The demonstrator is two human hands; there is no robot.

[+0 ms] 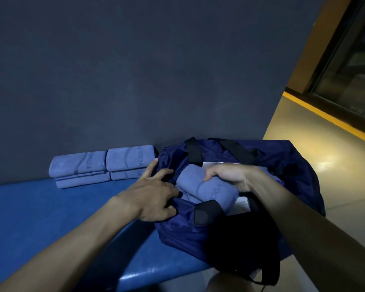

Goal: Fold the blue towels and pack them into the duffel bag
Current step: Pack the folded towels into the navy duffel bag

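Matt plush cloth towels [105, 165], slightly shiny nylon-like duffel bag [282, 165], glossy smooth blue bench [40, 203]

One head-worn wide-angle view looks forward and down from close above the counter [51, 207], facing the far dark wall [135, 70], floor [325, 165] visible at right.
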